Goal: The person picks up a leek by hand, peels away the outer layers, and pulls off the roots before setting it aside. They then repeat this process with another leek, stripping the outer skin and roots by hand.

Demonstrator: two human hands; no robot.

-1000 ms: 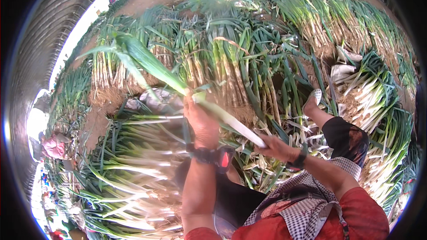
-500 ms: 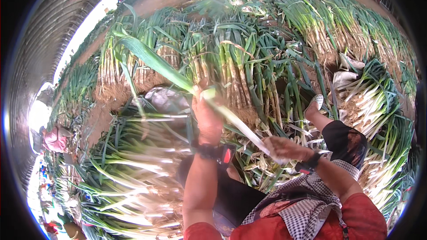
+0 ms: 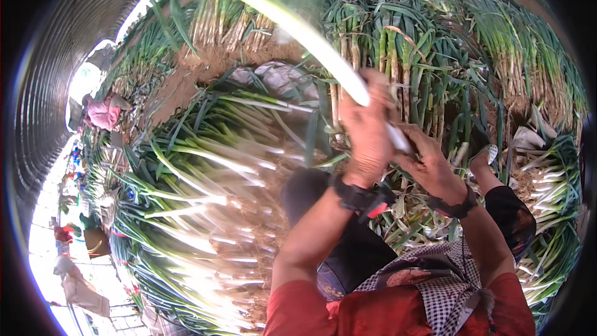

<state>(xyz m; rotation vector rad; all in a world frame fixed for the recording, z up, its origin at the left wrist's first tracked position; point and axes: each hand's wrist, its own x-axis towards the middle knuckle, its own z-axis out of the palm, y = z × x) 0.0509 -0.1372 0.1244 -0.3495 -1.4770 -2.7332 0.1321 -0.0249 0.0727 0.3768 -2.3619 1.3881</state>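
Note:
A long green onion (image 3: 311, 43), white at its lower part and green toward the top, slants across the upper middle of the view. My left hand (image 3: 367, 134) is wrapped around its white shaft. Close beside it, my right hand (image 3: 429, 165) grips the pale lower end, fingers pinched around it. The fingers of both hands are partly hidden and a little blurred. The green leaves run out past the top left edge of the view. Each wrist wears a dark band.
A big heap of green onions (image 3: 205, 199) with white shafts and roots lies at my left. Tied upright bundles (image 3: 398, 56) stand in front, and another pile (image 3: 547, 193) lies at right. Peeled leaves litter the ground by my foot (image 3: 482, 162). A person in pink (image 3: 106, 112) is far left.
My view has turned left. The right hand has come up close to the left one, and the left hand has shifted down the shaft toward the lower end.

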